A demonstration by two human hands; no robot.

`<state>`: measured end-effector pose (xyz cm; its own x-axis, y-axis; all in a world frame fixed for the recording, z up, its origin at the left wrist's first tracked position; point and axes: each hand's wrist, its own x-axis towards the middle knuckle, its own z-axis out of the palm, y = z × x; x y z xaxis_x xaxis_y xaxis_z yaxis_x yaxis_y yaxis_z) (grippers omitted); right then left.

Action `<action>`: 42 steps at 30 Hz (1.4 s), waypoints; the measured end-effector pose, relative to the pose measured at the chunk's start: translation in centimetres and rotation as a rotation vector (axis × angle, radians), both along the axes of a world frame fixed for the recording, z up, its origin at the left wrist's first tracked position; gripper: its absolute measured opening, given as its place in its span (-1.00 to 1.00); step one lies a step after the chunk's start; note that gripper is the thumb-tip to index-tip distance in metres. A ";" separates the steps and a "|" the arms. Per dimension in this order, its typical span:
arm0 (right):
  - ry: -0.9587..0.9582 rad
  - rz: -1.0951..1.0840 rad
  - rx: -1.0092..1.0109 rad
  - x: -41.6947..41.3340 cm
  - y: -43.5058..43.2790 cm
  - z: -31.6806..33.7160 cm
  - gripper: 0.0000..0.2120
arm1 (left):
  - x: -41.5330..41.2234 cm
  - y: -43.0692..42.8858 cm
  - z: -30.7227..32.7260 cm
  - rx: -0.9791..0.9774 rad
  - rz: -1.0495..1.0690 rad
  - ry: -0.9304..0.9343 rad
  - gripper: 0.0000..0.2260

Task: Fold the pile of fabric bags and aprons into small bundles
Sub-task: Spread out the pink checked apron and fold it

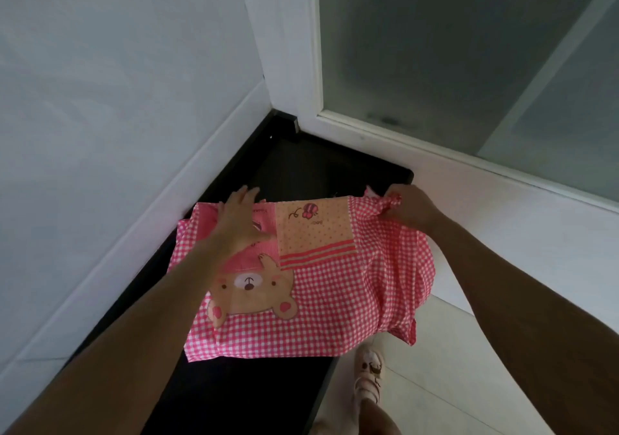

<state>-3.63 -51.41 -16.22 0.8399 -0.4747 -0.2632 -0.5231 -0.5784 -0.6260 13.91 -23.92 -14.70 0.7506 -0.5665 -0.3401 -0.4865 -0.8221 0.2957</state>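
A pink gingham apron point(335, 300), printed with a bear and an orange dotted patch, lies spread on a black table point(241, 397) set into the corner between a white wall point(117, 83) and a frosted glass door point(469, 49). The apron covers the table's middle, and its right side hangs over the table's right edge above the tiled floor point(469, 367). The left hand point(236, 222) rests flat on the apron's far left part, fingers spread and open, pressing the cloth down without gripping it. The right hand point(410, 208) is at the apron's far right corner, fingers closed in a pinch on a bunched knot of cloth, probably a strap or tie. A foot in a pale shoe point(368, 379) stands on the floor just right of the table. The step in hand appears to be flattening and squaring the apron for a first fold. The next move likely calls for carrying the pinched corner across toward the left hand while that hand anchors the cloth, keeping the overhanging side from dragging.
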 end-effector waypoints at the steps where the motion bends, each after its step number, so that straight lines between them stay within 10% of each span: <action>1: -0.007 0.017 0.049 0.0 -0.1 0.1 -0.83 | 0.9 -0.3 0.1 0.020 0.029 0.021 -0.05; 6: -0.086 0.194 0.272 -0.7 0.4 1.9 -0.77 | 1.5 0.0 1.7 0.072 -0.147 0.072 -0.89; 14: 0.378 0.409 0.251 -2.2 2.8 0.2 -0.76 | 0.3 2.5 1.6 0.412 -0.155 0.310 -0.83; 21: 0.181 0.251 -0.035 -1.9 4.7 -1.3 -0.67 | -2.0 2.6 -0.4 0.325 -0.068 -0.096 -0.82; 25: 0.128 0.206 -0.107 -1.6 5.7 -1.7 -0.76 | -9.6 2.5 0.1 -0.259 -0.040 -0.289 -0.54; 31: -0.207 -0.419 -0.049 -5.4 6.3 -1.9 -0.55 | -20.4 4.8 -5.9 0.103 -0.081 -0.141 -0.23; 37: -0.183 -1.083 0.439 -14.2 10.8 -7.7 -0.54 | -18.9 5.5 -7.0 0.099 -0.103 -0.214 -0.30; 42: -0.051 -1.054 1.384 -16.6 19.1 -12.1 -0.72 | -17.4 5.7 -7.4 0.047 -0.047 -0.256 -0.37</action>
<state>-20.18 -32.34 -28.27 0.3646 -0.2439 -0.8987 -0.2571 0.9012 -0.3489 -3.44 -18.23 -22.07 0.7885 -0.5913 -0.1690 -0.5790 -0.8064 0.1202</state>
